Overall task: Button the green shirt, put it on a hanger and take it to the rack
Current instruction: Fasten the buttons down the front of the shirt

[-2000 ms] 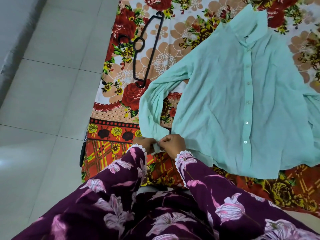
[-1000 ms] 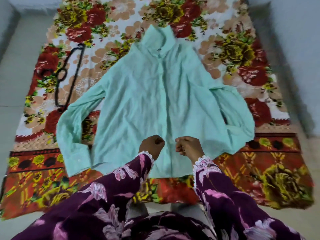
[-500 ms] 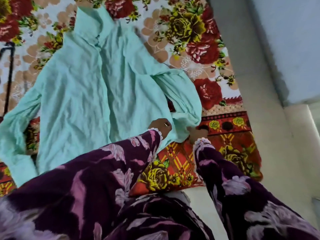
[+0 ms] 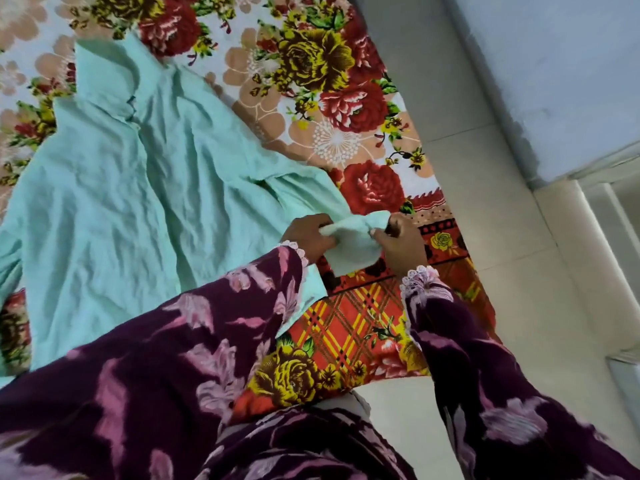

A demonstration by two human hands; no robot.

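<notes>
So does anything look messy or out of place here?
Nothing damaged or spilled. The green shirt lies wrinkled on the floral blanket, and both hands, left hand and right hand, grip its bunched sleeve cuff.

Left hand (image 4: 308,239): moved from the shirt's left cuff to grip the right cuff (image 4: 356,244).
Right hand (image 4: 398,245): now pinching that same cuff.
Right cuff: lifted, bunched between both hands.

Pale tiled floor (image 4: 491,216), blue-grey wall (image 4: 554,64)

Home, floral blanket (image 4: 346,98), tiled floor (image 4: 485,168)
</notes>
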